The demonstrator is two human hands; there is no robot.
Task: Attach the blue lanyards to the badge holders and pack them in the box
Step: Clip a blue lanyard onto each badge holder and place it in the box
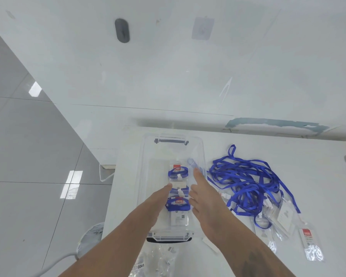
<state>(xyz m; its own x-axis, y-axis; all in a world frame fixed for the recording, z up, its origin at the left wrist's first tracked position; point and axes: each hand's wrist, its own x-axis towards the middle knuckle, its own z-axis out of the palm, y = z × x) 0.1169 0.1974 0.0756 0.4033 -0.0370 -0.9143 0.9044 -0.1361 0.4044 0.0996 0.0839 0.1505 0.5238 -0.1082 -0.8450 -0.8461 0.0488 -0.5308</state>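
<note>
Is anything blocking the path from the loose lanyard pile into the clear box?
Nothing visible does. The blue lanyards lie on the table right of the clear box, which has no lid on. Only the right hand, over the box's right wall, lies between them; the left hand reaches inside.

White table (288, 156) against a white wall (168, 66) bearing a dark oval mark (122, 30); grey glossy tiled floor (28, 156) at left.

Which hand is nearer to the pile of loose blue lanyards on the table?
The right hand. It reaches over the right wall of the clear box, just left of the pile of blue lanyards. The left hand is inside the box, farther left.
</note>
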